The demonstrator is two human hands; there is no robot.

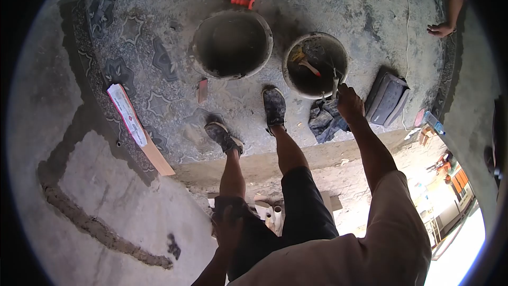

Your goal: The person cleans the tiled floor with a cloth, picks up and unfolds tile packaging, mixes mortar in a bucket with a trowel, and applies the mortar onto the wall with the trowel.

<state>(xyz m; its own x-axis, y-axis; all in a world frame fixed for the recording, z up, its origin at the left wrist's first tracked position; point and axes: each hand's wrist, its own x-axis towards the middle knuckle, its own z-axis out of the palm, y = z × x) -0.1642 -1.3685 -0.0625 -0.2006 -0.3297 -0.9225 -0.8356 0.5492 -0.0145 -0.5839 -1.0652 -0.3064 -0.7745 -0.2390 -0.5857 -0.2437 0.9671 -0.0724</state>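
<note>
My right hand [350, 104] is closed around the handle of a trowel [335, 82], at the lower right rim of a round bucket [287, 77]. Inside that bucket lie a brush [309, 67] with a pale handle and orange tip, and some dark material. My left hand [227, 228] rests by my left thigh, against the dark shorts; its fingers are too dark to make out. Just below the bucket a dark crumpled cloth [326, 120] lies on the floor.
A wider bucket [233, 45] stands left of the first, with a red-handled tool [243, 2] behind it. A dark bag [387, 98] lies at right. Another person's hand [440, 30] shows at upper right. A long box [127, 115] lies at left. The raised floor ends behind my feet.
</note>
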